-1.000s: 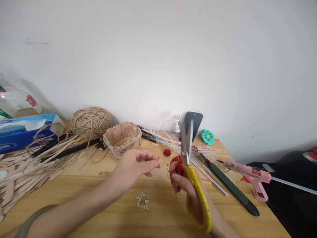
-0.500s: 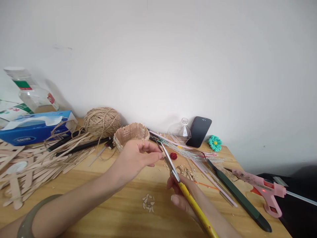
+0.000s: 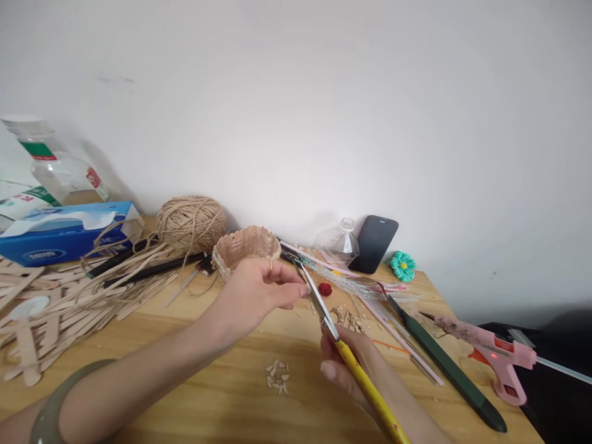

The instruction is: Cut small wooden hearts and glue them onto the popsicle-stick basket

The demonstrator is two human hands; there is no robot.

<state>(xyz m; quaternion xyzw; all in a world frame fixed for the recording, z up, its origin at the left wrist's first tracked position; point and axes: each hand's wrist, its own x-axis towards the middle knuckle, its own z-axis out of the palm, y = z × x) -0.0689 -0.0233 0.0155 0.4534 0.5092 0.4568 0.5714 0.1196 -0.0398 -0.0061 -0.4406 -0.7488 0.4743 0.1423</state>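
My right hand (image 3: pixel 351 357) is closed round a pair of scissors (image 3: pixel 367 385) with long yellow handles. Their metal blades point up and to the left, slightly parted near the tips. Thumb and fingers of my left hand (image 3: pixel 259 290) pinch a tiny pale piece of wood (image 3: pixel 308 288) right at the blades; most of it is hidden by the fingertips. Below the hands, a loose ring of small pointed wood chips (image 3: pixel 277 377) lies on the table. More wood scraps (image 3: pixel 349 319) are scattered beyond the right hand, close to a red rose-shaped bead (image 3: pixel 325 289).
A scalloped wooden basket (image 3: pixel 247 243) and a twine ball (image 3: pixel 191 222) stand behind. Craft sticks (image 3: pixel 50 320) and a blue tissue box (image 3: pixel 65 237) fill the left. A phone (image 3: pixel 375 243), a green-handled knife (image 3: pixel 446 364) and a pink glue gun (image 3: pixel 490 348) lie right.
The camera view has shifted slightly. Both hands keep nearly the same pose, with the small piece still pinched at the scissor blades.
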